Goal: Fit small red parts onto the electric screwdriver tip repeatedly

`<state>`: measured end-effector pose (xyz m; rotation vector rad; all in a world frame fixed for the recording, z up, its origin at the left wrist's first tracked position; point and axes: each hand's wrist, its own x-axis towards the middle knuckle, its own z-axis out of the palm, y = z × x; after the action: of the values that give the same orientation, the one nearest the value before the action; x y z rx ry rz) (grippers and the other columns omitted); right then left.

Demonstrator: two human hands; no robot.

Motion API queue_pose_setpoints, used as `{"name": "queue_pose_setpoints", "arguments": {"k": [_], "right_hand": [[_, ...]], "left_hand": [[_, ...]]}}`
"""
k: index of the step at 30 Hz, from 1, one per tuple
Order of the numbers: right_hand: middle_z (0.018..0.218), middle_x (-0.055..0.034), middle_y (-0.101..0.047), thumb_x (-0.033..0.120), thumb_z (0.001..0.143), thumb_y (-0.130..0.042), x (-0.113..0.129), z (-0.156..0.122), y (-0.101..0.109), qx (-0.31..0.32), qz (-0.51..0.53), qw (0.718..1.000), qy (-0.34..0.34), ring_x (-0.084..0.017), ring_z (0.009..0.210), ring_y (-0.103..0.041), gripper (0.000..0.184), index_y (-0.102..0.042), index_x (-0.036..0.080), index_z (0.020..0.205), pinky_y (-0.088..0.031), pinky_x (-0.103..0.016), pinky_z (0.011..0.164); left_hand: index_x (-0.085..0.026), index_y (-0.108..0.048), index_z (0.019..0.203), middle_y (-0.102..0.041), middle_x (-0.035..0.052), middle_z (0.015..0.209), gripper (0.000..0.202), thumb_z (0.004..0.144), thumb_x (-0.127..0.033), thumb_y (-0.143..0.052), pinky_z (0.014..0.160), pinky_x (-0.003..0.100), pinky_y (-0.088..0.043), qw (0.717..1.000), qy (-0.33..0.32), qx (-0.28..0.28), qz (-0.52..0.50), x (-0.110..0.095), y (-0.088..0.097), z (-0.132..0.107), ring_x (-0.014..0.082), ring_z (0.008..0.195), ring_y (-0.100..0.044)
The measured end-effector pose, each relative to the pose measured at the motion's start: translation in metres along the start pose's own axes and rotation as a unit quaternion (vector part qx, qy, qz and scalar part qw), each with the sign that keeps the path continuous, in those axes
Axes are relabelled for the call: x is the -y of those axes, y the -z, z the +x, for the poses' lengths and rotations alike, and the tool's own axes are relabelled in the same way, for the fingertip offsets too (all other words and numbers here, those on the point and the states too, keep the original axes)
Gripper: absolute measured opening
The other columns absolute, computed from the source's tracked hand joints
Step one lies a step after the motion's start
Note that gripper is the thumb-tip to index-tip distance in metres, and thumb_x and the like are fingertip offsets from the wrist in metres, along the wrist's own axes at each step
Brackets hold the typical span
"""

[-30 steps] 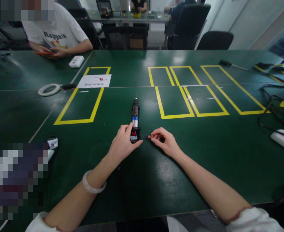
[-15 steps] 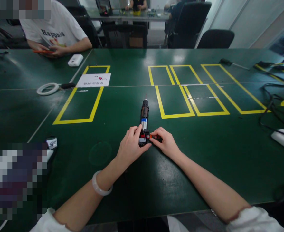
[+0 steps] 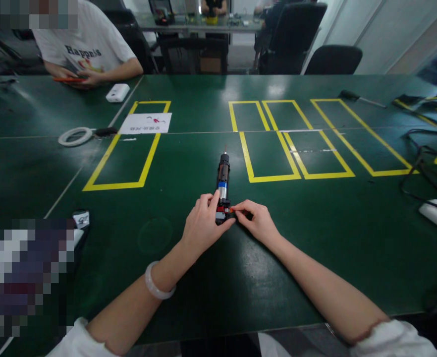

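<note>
A slim power screwdriver (image 3: 223, 173) with its inner parts showing lies on the green table, its thin bit pointing away from me. A silver motor with a blue band sits in its middle, and red and grey parts show at the near end. My left hand (image 3: 202, 218) grips that near end from the left, with the thumb across its bottom. On the right side, my right hand (image 3: 256, 218) pinches a small orange-red piece (image 3: 232, 210) against the screwdriver. The fingertips hide most of this piece, so its kind is unclear.
Yellow tape rectangles (image 3: 274, 177) mark the green table (image 3: 189, 163). A printed card (image 3: 146, 123), a white cable coil (image 3: 75, 137) and a white box (image 3: 117, 92) lie left. A screwdriver (image 3: 363, 99) and black cables (image 3: 422, 148) lie right. Another person (image 3: 88, 54) sits across, holding an orange-red object.
The orange and black between my right fingers shows less now, and those fingertips have shifted slightly. My left hand keeps its hold on the power screwdriver. The whole view has moved a little.
</note>
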<state>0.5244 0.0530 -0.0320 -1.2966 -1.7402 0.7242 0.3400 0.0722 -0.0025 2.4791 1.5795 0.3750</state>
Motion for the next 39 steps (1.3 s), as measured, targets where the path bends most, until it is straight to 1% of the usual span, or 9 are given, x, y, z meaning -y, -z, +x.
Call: {"name": "queue_pose_setpoints", "arguments": {"k": [6, 10, 14, 19, 22, 26, 33, 36, 39], "right_hand": [[0.091, -0.0056, -0.072, 0.007, 0.084, -0.055, 0.000, 0.000, 0.004, 0.012, 0.021, 1.000, 0.019, -0.017, 0.081, -0.067, 0.024, -0.072, 0.019, 0.096, -0.051, -0.028, 0.072], [0.096, -0.0056, -0.071, 0.006, 0.085, -0.053, 0.000, 0.001, 0.006, 0.035, 0.046, 0.998, 0.034, -0.017, 0.087, -0.066, 0.029, -0.072, 0.020, 0.102, -0.050, -0.029, 0.077], [0.095, -0.0045, -0.071, 0.007, 0.086, -0.053, -0.001, 0.001, 0.007, 0.045, 0.043, 0.998, 0.021, -0.016, 0.085, -0.065, 0.030, -0.070, 0.021, 0.106, -0.049, -0.028, 0.074], [0.092, -0.0043, -0.070, 0.010, 0.088, -0.053, 0.000, 0.000, 0.010, 0.047, 0.040, 0.998, 0.010, -0.016, 0.084, -0.064, 0.024, -0.070, 0.021, 0.099, -0.049, -0.029, 0.075], [0.092, -0.0043, -0.070, 0.010, 0.088, -0.052, 0.001, 0.000, 0.011, 0.054, 0.042, 0.998, 0.008, -0.016, 0.083, -0.064, 0.024, -0.070, 0.020, 0.098, -0.049, -0.029, 0.075], [0.091, -0.0042, -0.070, 0.009, 0.089, -0.051, 0.000, 0.000, 0.011, 0.056, 0.042, 0.997, 0.011, -0.016, 0.083, -0.064, 0.024, -0.070, 0.020, 0.098, -0.048, -0.028, 0.074], [0.091, -0.0042, -0.069, 0.009, 0.089, -0.051, 0.001, 0.000, 0.010, 0.051, 0.042, 0.998, 0.012, -0.016, 0.083, -0.064, 0.023, -0.070, 0.020, 0.097, -0.047, -0.028, 0.073], [0.092, -0.0040, -0.070, 0.010, 0.089, -0.051, 0.003, 0.000, 0.010, 0.050, 0.046, 0.998, 0.011, -0.016, 0.084, -0.064, 0.023, -0.070, 0.020, 0.097, -0.048, -0.028, 0.073], [0.092, -0.0041, -0.070, 0.010, 0.090, -0.051, 0.002, 0.000, 0.010, 0.049, 0.050, 0.997, 0.012, -0.015, 0.084, -0.065, 0.023, -0.070, 0.020, 0.097, -0.048, -0.027, 0.074]], "left_hand": [[-0.015, -0.036, 0.145, -0.053, 0.0116, 0.113, 0.075, 0.085, -0.058, -0.051, 0.077, 0.034, -0.047, 0.998, 0.016, -0.004, 0.063, -0.006, 0.001, 0.007, 0.0261, 0.099, -0.054], [-0.017, -0.036, 0.145, -0.053, 0.0109, 0.110, 0.073, 0.085, -0.055, -0.052, 0.076, 0.033, -0.045, 0.996, 0.017, -0.005, 0.083, -0.005, 0.002, 0.010, 0.0252, 0.096, -0.054], [-0.017, -0.038, 0.145, -0.054, 0.0119, 0.110, 0.073, 0.083, -0.053, -0.054, 0.078, 0.035, -0.045, 0.995, 0.000, -0.007, 0.096, 0.001, 0.005, 0.011, 0.0269, 0.097, -0.054], [-0.017, -0.040, 0.144, -0.054, 0.0134, 0.110, 0.072, 0.083, -0.053, -0.054, 0.081, 0.038, -0.044, 0.993, -0.015, -0.005, 0.113, 0.019, 0.014, 0.007, 0.0287, 0.098, -0.054], [-0.018, -0.039, 0.145, -0.054, 0.0141, 0.112, 0.071, 0.085, -0.054, -0.051, 0.082, 0.038, -0.044, 0.991, -0.005, -0.002, 0.137, 0.038, 0.022, 0.004, 0.0288, 0.097, -0.055], [-0.019, -0.036, 0.147, -0.053, 0.0157, 0.116, 0.070, 0.088, -0.056, -0.045, 0.081, 0.039, -0.045, 0.984, 0.032, 0.021, 0.172, 0.071, 0.036, -0.001, 0.0293, 0.096, -0.056], [-0.014, -0.033, 0.148, -0.049, 0.0216, 0.122, 0.072, 0.092, -0.059, -0.031, 0.086, 0.043, -0.044, 0.973, 0.115, 0.056, 0.194, 0.143, 0.065, -0.011, 0.0349, 0.103, -0.054], [-0.015, -0.028, 0.150, -0.046, 0.0213, 0.126, 0.073, 0.092, -0.059, -0.031, 0.090, 0.043, -0.043, 0.962, 0.162, 0.080, 0.203, 0.176, 0.074, -0.015, 0.0353, 0.108, -0.052], [-0.016, -0.024, 0.151, -0.042, 0.0214, 0.132, 0.073, 0.092, -0.058, -0.034, 0.093, 0.042, -0.041, 0.953, 0.203, 0.090, 0.207, 0.205, 0.081, -0.016, 0.0355, 0.115, -0.048]]}}
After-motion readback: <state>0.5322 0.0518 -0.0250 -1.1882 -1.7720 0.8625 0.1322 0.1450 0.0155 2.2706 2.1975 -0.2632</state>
